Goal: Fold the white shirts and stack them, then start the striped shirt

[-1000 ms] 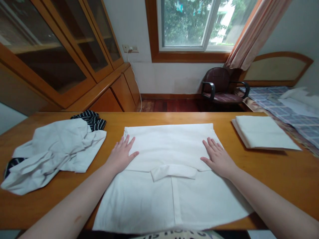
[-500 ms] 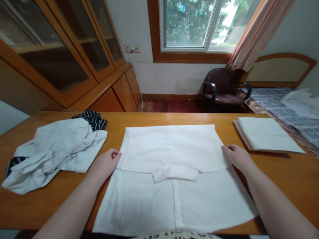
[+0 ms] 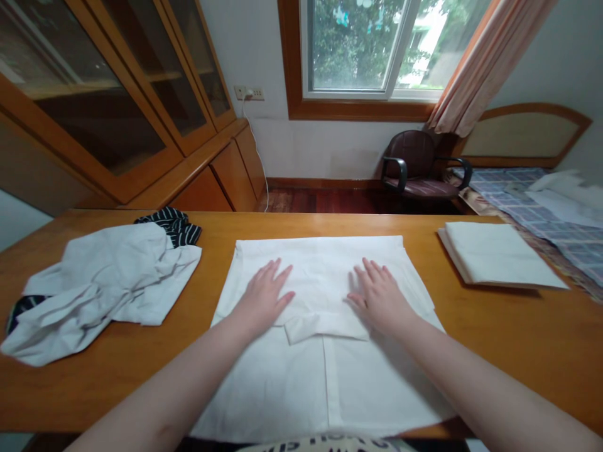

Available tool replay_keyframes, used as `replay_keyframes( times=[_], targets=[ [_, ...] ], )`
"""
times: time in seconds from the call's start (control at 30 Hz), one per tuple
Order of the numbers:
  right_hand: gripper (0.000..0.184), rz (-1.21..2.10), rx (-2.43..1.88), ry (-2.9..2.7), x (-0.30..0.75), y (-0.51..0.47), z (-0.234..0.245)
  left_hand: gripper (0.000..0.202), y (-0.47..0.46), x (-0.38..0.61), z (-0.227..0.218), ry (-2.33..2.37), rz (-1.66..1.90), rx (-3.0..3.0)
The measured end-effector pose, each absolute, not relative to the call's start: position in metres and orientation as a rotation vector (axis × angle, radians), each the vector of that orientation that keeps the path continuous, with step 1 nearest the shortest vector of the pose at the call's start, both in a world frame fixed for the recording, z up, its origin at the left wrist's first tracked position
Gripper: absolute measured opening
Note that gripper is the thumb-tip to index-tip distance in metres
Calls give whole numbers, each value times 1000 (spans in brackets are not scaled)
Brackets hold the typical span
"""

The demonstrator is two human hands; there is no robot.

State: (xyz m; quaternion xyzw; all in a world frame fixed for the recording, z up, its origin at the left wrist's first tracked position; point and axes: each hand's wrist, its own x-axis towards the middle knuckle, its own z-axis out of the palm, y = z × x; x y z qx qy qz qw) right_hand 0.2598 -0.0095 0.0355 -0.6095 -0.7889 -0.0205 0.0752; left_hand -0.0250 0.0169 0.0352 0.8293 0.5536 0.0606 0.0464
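A white garment (image 3: 292, 376) lies on the wooden table in front of me, its upper part folded down toward me and a collar-like band showing near the middle. My left hand (image 3: 264, 296) rests on the left half of the folded part, fingers spread. On the right half, my right hand (image 3: 379, 295) is over the cloth, also with its fingers apart; whether its whole palm touches cannot be told. Neither hand grips anything.
On the left of the table (image 3: 226, 223) lies a crumpled white cloth (image 3: 113, 270) with a black striped cloth (image 3: 176, 225) partly under it. A folded white stack (image 3: 499, 254) sits at the right. Beyond are a brown chair (image 3: 414, 163), a cabinet (image 3: 188, 169) and a bed (image 3: 532, 188).
Both hands have let go of the garment's side edges and moved inward onto the folded part. Their fingers have opened out.
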Motion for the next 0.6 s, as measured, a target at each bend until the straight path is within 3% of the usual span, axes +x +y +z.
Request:
replay_keyframes(
  times=[0.2, 0.33, 0.6],
  targets=[
    [80, 375, -1528, -2632, 218, -33, 17, 66, -9, 21, 8, 1223, 61, 2624],
    [87, 405, -1552, -2648, 256, -31, 10, 79, -5, -15, 3, 1236, 23, 2596],
    [81, 296, -1594, -2644, 310, -26, 9, 86, 4, -61, 8, 1395, -30, 2575]
  ],
)
